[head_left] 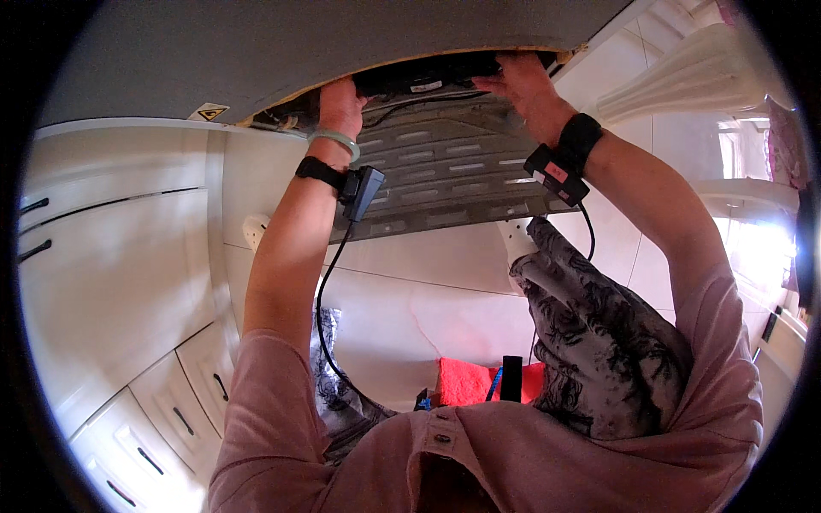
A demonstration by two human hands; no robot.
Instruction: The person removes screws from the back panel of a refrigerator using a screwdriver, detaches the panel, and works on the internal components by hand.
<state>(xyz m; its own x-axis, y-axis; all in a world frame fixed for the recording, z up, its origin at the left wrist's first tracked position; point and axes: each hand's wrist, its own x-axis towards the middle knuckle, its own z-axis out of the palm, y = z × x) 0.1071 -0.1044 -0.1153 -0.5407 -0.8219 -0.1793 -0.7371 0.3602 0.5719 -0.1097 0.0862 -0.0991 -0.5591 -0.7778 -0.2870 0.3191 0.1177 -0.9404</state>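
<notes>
A grey appliance panel (282, 51) fills the top of the view, with a long opening along its lower edge. Across that opening lies a long black part (389, 79) bearing a small white label. My left hand (340, 104) grips its left end, thumb showing and the other fingers mostly hidden inside. At the right end my right hand (526, 90) holds the same part, its fingertips pointing inward along the lower edge. Just below, a slotted grey metal cover (428, 158) leans out from the opening toward me. A dark cable (402, 109) runs between the black part and the cover.
White cabinets (111, 282) with dark handles stand on the left. Near my legs lies a red cloth (466, 380) on the pale tiled floor (428, 299). A white fluted furniture leg (676, 77) is at upper right. Cables hang from both wrist devices.
</notes>
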